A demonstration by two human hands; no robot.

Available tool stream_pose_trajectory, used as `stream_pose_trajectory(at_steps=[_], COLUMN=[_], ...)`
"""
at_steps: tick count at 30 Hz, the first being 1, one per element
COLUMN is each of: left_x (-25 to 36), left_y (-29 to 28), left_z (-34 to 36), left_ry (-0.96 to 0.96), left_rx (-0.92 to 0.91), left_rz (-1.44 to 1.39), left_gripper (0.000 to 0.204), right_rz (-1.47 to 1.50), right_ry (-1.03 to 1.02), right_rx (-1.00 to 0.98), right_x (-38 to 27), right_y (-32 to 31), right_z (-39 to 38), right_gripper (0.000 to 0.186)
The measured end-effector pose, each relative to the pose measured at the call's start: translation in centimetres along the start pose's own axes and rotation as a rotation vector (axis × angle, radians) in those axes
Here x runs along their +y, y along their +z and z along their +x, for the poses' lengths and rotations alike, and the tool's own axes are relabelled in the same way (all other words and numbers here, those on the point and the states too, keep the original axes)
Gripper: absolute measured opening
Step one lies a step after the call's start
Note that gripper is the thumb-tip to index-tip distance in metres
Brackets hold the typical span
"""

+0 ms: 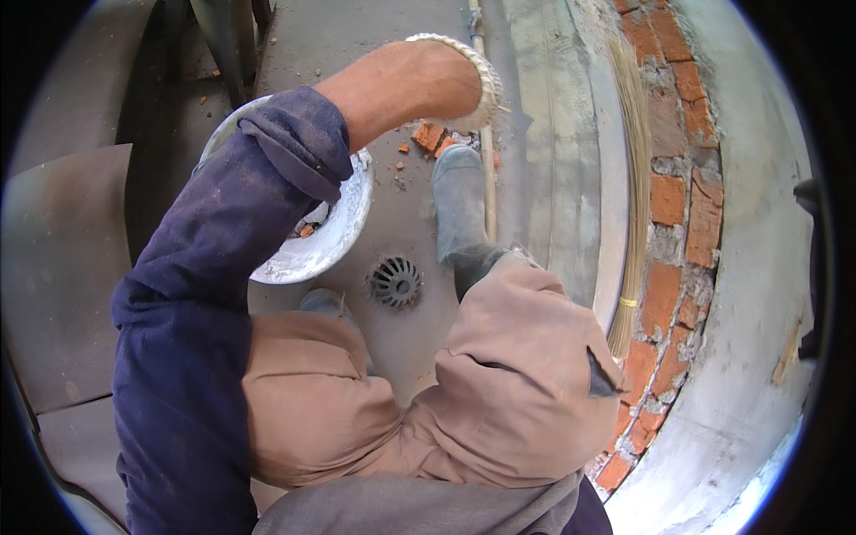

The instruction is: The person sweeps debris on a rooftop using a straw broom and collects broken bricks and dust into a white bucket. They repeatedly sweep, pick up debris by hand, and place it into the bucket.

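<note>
My left arm, in a rolled dark blue sleeve, reaches forward and bends to the right over a pale basin (pixel 357 209). Only the whitish knitted glove cuff of my left hand (pixel 487 98) shows. Its fingers are hidden behind the wrist, so what they hold, if anything, cannot be seen. Just below the cuff, broken orange brick pieces (pixel 428 136) lie on the floor beside the toe of my grey boot (pixel 459 192). Inside the basin, partly covered by my sleeve, are bits of rubble (pixel 308 229). My right hand is out of the picture.
A round floor drain grate (pixel 394 282) sits between my feet. One thin pipe (pixel 489 183) runs along the floor at the right. A straw broom (pixel 631 196) lies along the exposed brick wall base (pixel 667 198). Grey sheet panels (pixel 67 276) stand at the left.
</note>
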State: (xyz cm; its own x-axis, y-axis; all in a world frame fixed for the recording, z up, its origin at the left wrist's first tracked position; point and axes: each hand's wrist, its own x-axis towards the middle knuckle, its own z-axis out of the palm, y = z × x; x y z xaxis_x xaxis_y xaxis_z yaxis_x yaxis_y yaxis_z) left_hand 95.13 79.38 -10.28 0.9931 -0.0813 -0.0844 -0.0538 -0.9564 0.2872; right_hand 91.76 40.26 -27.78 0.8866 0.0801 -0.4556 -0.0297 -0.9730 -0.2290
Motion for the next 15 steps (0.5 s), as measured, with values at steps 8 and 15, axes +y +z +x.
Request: stream_pose_trajectory(at_steps=[8,15], left_x=[-2.9,-0.4], left_y=[2.7,3.2], left_z=[0.4,1.6], left_ry=[0.093,-0.036], left_rx=[0.028,-0.3], left_rz=[0.01,-0.065], left_gripper=[0.031,0.027], right_rz=[0.245,-0.308], right_ry=[-0.068,-0.046], right_rx=[0.102,0.079], right_x=[0.8,3.0], right_y=[-0.6,1.8], right_z=[0.7,6.1], right_gripper=[0.047,0.053])
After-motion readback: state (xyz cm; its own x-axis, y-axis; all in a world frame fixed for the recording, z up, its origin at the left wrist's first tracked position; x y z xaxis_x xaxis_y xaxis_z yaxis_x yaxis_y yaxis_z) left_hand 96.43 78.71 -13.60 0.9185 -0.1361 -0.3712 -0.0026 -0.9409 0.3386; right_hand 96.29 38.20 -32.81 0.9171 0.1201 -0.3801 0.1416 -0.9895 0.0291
